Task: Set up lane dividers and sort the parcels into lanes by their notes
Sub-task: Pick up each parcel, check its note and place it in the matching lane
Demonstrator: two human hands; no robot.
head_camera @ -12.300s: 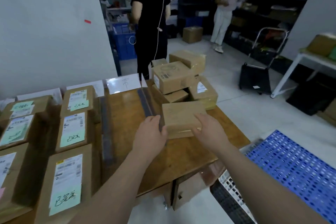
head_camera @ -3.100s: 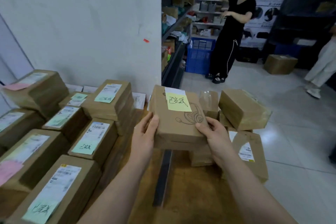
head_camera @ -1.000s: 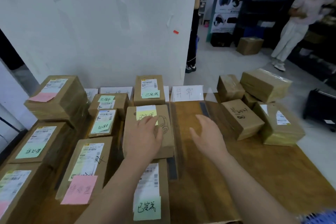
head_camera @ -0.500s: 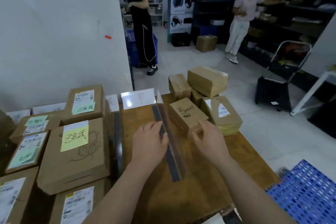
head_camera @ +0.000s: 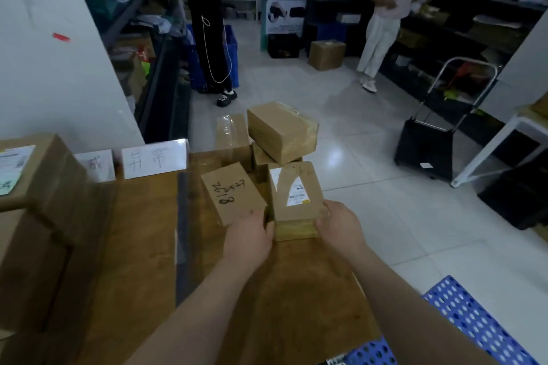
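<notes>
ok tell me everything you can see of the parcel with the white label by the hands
A brown cardboard parcel, box-shaped, lies flat near the right edge of the wooden table. A white printed label with a barcode is stuck on its top. The right hand grips its near right corner; the left hand meets the near left corner, grip unclear. A handwritten box sits close on its left.

A parcel stockroom or small warehouse; loaded shelving [head_camera: 489,18] lines the walls; taped cardboard parcels [head_camera: 281,133] pile on a wooden table [head_camera: 142,231]; a folding trolley [head_camera: 424,145] and a blue crate [head_camera: 234,53] stand on tiled floor [head_camera: 355,115].
</notes>
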